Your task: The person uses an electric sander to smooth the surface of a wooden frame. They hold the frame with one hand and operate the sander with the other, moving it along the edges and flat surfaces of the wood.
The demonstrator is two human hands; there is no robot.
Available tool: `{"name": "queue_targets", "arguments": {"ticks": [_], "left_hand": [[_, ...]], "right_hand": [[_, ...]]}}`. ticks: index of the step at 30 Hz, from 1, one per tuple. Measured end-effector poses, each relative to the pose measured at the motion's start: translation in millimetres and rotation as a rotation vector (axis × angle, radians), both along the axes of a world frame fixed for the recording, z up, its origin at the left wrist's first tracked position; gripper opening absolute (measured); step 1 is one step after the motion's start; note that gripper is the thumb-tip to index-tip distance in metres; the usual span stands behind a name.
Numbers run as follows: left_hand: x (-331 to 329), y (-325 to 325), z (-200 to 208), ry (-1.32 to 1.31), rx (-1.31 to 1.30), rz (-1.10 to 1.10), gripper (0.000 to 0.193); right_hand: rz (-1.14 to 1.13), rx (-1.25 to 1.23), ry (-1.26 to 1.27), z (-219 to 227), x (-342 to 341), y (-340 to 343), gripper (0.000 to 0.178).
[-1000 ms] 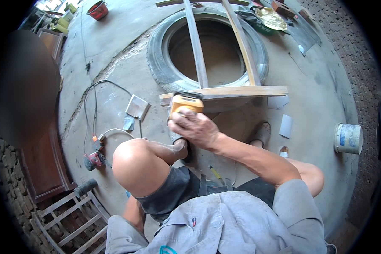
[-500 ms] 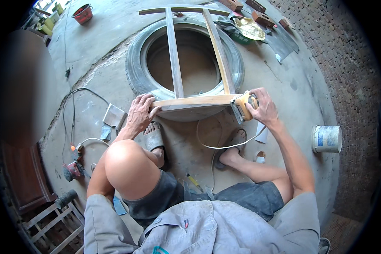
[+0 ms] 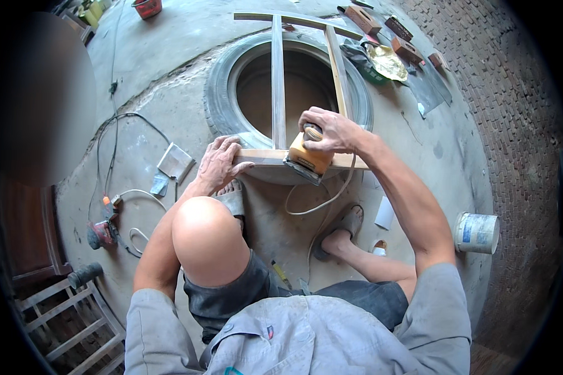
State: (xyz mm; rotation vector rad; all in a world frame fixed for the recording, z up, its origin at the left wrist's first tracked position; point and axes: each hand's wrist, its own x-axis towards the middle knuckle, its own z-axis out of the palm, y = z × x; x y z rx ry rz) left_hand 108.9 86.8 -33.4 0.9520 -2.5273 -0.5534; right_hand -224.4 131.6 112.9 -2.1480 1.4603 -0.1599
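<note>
Keep your right hand (image 3: 331, 130) wrapped on the yellow sander (image 3: 308, 159) — flat along the wooden rail (image 3: 263, 157) — while your left hand (image 3: 221, 164) presses it onto the tyre (image 3: 222, 100).

Grey concrete floor by a brick wall, in daylight

The dusty concrete floor (image 3: 169, 81) meets a reddish brick wall (image 3: 513, 112) along its right edge; at the left edge stands dark wooden furniture (image 3: 28, 231), perhaps a cabinet, with a slatted wooden frame (image 3: 62, 319) at the lower-left corner.
</note>
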Motion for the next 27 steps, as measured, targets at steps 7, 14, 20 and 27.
{"name": "queue_targets", "arguments": {"ticks": [7,14,20,27], "left_hand": [[32,35,-60,0.410,0.167,0.556,0.064],[85,101,-125,0.611,0.480,0.848,0.044],[100,160,-103,0.647,0.678,0.934,0.043],[115,171,-87,0.693,0.799,0.965,0.043]], "right_hand": [[-0.015,-0.355,0.068,-3,7,78,0.031],[0.143,-0.257,0.041,8,75,27,0.033],[0.250,-0.098,-0.048,-2,148,-50,0.040],[0.236,-0.098,-0.058,-10,216,-75,0.035]]}}
